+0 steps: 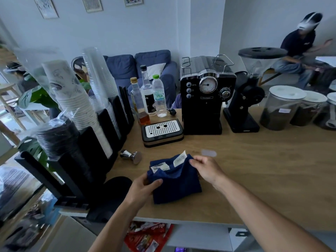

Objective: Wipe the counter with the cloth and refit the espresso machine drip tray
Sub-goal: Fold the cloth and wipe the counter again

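Both | left hand (143, 188) grips cloth (177, 184) | right hand (205, 169) pinches it

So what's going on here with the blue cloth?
A person is holding a dark blue cloth on the wooden counter with both hands: the left hand grips its left edge, the right hand pinches its far corner. The drip tray sits out on the counter, left of the espresso machine, not yet refitted.

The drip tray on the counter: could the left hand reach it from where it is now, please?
Probably yes: the drip tray stands uncovered beyond the blue cloth, though the left hand now grips that cloth.
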